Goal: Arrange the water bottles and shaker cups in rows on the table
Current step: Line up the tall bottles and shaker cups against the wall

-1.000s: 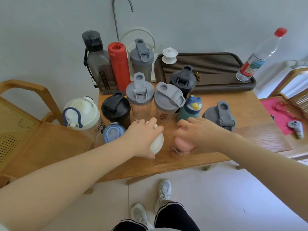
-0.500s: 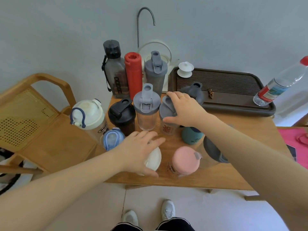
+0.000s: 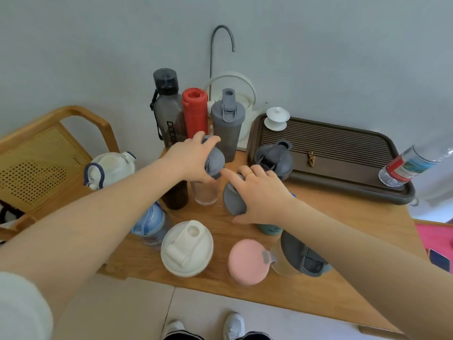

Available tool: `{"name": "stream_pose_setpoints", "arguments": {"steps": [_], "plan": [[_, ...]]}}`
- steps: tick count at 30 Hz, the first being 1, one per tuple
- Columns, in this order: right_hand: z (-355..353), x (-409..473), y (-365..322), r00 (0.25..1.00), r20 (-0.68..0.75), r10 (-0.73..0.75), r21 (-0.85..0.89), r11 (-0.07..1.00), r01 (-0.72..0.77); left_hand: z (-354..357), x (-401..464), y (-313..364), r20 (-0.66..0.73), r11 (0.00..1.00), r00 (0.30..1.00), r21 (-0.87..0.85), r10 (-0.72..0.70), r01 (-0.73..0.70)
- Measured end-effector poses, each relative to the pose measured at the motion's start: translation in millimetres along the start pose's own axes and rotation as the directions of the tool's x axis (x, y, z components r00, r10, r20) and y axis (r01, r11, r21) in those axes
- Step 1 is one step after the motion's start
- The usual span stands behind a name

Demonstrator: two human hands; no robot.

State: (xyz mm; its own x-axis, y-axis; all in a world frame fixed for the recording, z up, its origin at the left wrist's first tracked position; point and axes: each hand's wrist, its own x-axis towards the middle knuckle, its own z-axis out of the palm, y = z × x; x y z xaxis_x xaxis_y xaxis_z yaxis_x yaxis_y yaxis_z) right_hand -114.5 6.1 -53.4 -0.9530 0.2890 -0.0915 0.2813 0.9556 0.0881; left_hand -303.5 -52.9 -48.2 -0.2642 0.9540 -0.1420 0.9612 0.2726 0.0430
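Several bottles and shaker cups stand on the wooden table point(image 3: 343, 241). My left hand point(image 3: 193, 158) grips the grey lid of a clear shaker cup point(image 3: 206, 192) in the middle row. Beside it, my right hand point(image 3: 259, 192) is closed over the grey lid of another shaker point(image 3: 232, 200), which tilts. In the front row stand a white-lidded shaker point(image 3: 187, 247), a pink-lidded cup point(image 3: 247, 262) and a grey-lidded cup point(image 3: 301, 258). At the back stand a smoky bottle point(image 3: 168, 106), a red bottle point(image 3: 195, 111) and a grey shaker point(image 3: 228, 123).
A dark tea tray point(image 3: 343, 153) at the back right carries a dark shaker point(image 3: 274, 158), a white lidded cup point(image 3: 277, 117) and a leaning plastic water bottle point(image 3: 409, 165). A white jug point(image 3: 110, 168) and blue-lidded bottle point(image 3: 149, 222) stand left. A wooden chair point(image 3: 36, 153) is at left.
My left hand left the white-lidded shaker and moved back onto the clear grey-lidded shaker. My right hand stays on the neighbouring grey-lidded shaker, which now tilts. The camera moved closer.
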Motion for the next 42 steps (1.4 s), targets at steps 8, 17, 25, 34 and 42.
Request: {"name": "stream_pose_setpoints", "arguments": {"steps": [8,17,25,34,42], "plan": [[-0.2,-5.2,2.8,0.994,0.101,0.039,0.19,0.98,-0.058,1.2,2.3,7.6,0.047,0.999,0.998,0.022,-0.035,0.034],[-10.9,-13.1,5.0,0.978,0.207,0.036,0.18,0.981,-0.074,2.8,-41.0,24.6,0.086,0.995,0.992,0.033,0.093,-0.096],[-42.9,9.8,27.2,0.998,-0.003,0.058,0.376,0.925,-0.053,1.6,-61.9,22.1,0.025,0.985,0.995,-0.144,0.095,-0.091],[-36.3,133.6,55.4,0.91,-0.063,0.41,0.707,0.661,-0.25,-70.3,-33.1,-55.6,-0.145,0.982,0.989,-0.185,0.003,-0.03],[-26.4,206.0,73.7,0.856,0.099,0.507,0.663,0.608,-0.437,-70.3,21.1,-131.2,-0.11,0.979,0.992,-0.188,0.058,-0.078]]}}
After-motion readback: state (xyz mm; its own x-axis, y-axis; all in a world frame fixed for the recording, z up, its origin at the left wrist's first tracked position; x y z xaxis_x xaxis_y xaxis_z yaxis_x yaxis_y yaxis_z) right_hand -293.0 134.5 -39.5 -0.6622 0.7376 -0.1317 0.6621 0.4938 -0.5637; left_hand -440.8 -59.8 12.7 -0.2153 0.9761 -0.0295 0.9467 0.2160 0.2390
